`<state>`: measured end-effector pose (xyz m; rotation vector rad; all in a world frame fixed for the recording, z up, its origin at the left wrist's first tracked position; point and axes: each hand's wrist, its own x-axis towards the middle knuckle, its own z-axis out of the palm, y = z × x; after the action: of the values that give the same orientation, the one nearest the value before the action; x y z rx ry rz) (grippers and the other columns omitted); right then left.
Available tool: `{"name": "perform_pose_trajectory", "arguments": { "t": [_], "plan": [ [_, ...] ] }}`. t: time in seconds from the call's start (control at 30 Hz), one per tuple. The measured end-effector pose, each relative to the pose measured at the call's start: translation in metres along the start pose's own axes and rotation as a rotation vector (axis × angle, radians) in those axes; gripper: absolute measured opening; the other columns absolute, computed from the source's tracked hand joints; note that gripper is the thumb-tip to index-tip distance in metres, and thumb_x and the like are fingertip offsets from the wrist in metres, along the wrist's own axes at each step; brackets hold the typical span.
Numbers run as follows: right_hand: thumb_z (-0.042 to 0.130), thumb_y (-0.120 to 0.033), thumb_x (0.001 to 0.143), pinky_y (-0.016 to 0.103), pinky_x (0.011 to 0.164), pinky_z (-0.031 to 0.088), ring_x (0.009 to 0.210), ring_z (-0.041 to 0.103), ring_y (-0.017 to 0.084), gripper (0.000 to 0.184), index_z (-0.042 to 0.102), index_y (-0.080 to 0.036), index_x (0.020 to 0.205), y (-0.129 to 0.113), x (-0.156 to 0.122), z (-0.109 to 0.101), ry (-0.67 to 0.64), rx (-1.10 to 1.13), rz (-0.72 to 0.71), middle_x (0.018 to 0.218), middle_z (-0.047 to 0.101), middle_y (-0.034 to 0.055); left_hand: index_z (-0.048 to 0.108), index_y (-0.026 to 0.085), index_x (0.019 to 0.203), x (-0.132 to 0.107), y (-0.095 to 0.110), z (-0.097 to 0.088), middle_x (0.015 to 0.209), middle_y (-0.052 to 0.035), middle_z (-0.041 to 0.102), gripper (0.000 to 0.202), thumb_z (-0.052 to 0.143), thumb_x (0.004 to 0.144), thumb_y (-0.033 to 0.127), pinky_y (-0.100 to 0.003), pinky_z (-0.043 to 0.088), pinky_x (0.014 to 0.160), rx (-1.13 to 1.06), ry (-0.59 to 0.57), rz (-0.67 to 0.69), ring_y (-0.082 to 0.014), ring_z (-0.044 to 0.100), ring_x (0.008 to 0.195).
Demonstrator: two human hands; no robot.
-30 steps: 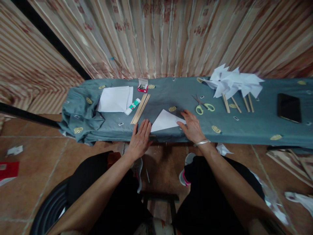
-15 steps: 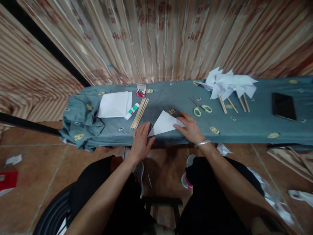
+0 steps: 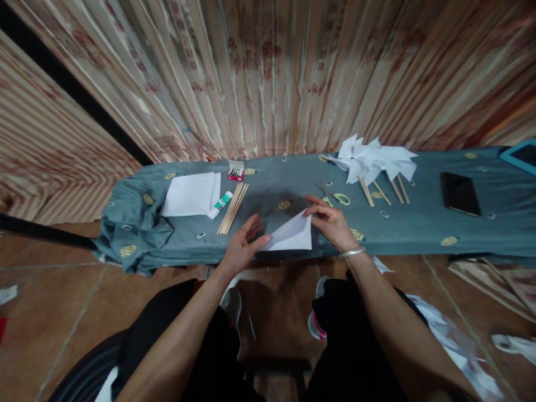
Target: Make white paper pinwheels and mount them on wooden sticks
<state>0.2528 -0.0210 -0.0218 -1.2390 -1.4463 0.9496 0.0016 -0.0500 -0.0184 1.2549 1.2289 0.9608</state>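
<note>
A folded sheet of white paper (image 3: 295, 237) is tilted up at the front edge of the cloth-covered bench, its folded layers slightly parted. My right hand (image 3: 333, 224), with a silver bangle at the wrist, pinches the paper's upper right corner between thumb and fingers. The thumb of my left hand (image 3: 245, 243) touches the paper's left corner, while its other fingers are spread apart. Just beyond my right hand lie green-handled scissors (image 3: 341, 198), partly covered by it. Several wooden sticks (image 3: 233, 209) lie beyond my left hand.
Left of the sticks are a glue stick (image 3: 220, 205) and a stack of white paper (image 3: 188, 194). A small red box (image 3: 235, 174) of metal pieces stands behind. Paper pinwheels (image 3: 372, 159) on sticks, a black phone (image 3: 460, 192) and a blue-edged device (image 3: 521, 156) lie rightward.
The paper has gone from lying flat to tilted up, with its layers parting. My right hand has raised its corner, and my left thumb has come onto the left corner. The view has shifted slightly.
</note>
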Motion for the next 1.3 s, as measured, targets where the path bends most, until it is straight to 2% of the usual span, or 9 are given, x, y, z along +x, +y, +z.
{"name": "perform_pose_trajectory", "arguments": {
  "t": [0.17,0.27,0.33,0.5,0.63,0.93,1.1,1.2,1.3],
  "plan": [
    [0.064,-0.023,0.074,0.039,0.105,0.043,0.129,0.052,0.025,0.011,0.072,-0.02,0.08,0.0,0.006,0.001,0.012,0.015,0.028,0.137,0.057,0.0079,0.075,0.013,0.101,-0.001,0.018,0.009,0.099,-0.0124,0.076,0.061,0.078,0.059,0.057,-0.039,0.052,0.087,-0.145,-0.099,-0.074,-0.03,0.068,0.097],
    [0.062,-0.021,0.074,0.039,0.106,0.042,0.129,0.052,0.024,0.014,0.073,-0.021,0.083,-0.001,0.008,-0.001,-0.013,-0.013,0.005,0.138,0.058,0.0069,0.077,0.014,0.071,0.001,0.019,0.011,0.071,-0.008,0.073,0.049,0.077,0.057,0.061,-0.033,0.052,0.07,-0.124,-0.087,-0.128,-0.0229,0.067,0.071],
    [0.058,-0.021,0.076,0.04,0.106,0.042,0.13,0.052,0.024,0.021,0.073,-0.021,0.091,0.0,0.01,-0.009,-0.022,-0.082,-0.023,0.137,0.058,0.007,0.074,0.014,0.064,0.003,0.016,0.011,0.061,-0.0047,0.069,0.046,0.079,0.055,0.059,-0.03,0.049,0.061,-0.107,-0.049,-0.161,-0.0182,0.061,0.06],
    [0.051,-0.025,0.083,0.046,0.101,0.045,0.116,0.06,0.028,0.034,0.066,-0.017,0.113,0.01,0.021,-0.038,0.211,-0.641,-0.031,0.126,0.064,0.0147,0.074,0.013,0.067,0.006,0.015,0.012,0.061,-0.0037,0.068,0.039,0.084,0.05,0.047,-0.028,0.048,0.057,-0.173,0.091,-0.165,-0.0152,0.058,0.056],
    [0.054,-0.031,0.087,0.048,0.09,0.049,0.103,0.064,0.035,0.038,0.063,-0.007,0.115,0.017,0.028,-0.045,0.181,-1.151,0.092,0.111,0.068,0.0246,0.073,0.013,0.066,0.012,0.018,0.009,0.062,-0.0038,0.069,0.035,0.084,0.051,0.043,-0.029,0.05,0.059,-0.177,0.203,-0.087,-0.0162,0.06,0.057],
    [0.052,-0.022,0.084,0.04,0.073,0.05,0.083,0.071,0.033,0.025,0.067,-0.012,0.101,0.003,0.01,-0.034,0.009,-1.277,0.172,0.087,0.074,0.0205,0.075,0.013,0.069,0.03,0.028,-0.011,0.069,-0.0047,0.071,0.033,0.083,0.053,0.04,-0.028,0.05,0.063,-0.167,0.411,0.051,-0.0187,0.064,0.067],
    [0.059,-0.027,0.08,0.037,0.073,0.052,0.088,0.072,0.029,0.027,0.068,-0.019,0.104,0.001,-0.006,-0.038,0.016,-1.05,0.217,0.094,0.076,0.0122,0.075,0.011,0.073,0.031,0.037,-0.008,0.072,-0.0065,0.073,0.036,0.083,0.054,0.041,-0.028,0.051,0.063,-0.268,0.406,0.034,-0.018,0.064,0.066],
    [0.068,-0.03,0.072,0.033,0.07,0.054,0.08,0.072,0.023,0.022,0.069,-0.022,0.093,0.002,-0.007,-0.038,0.059,-0.651,0.296,0.085,0.076,0.0052,0.075,0.011,0.077,0.031,0.038,-0.001,0.077,-0.0081,0.074,0.042,0.086,0.05,0.042,-0.028,0.053,0.065,-0.391,0.39,0.023,-0.0175,0.065,0.066],
    [0.077,-0.029,0.062,0.027,0.054,0.052,0.065,0.069,0.019,0.028,0.068,-0.021,0.087,-0.001,-0.004,-0.034,0.068,-0.104,0.428,0.075,0.074,0.0038,0.075,0.011,0.076,0.031,0.04,0.005,0.074,-0.0082,0.074,0.045,0.087,0.046,0.042,-0.028,0.053,0.062,-0.429,0.411,0.013,-0.0173,0.064,0.063]
  ]
}}
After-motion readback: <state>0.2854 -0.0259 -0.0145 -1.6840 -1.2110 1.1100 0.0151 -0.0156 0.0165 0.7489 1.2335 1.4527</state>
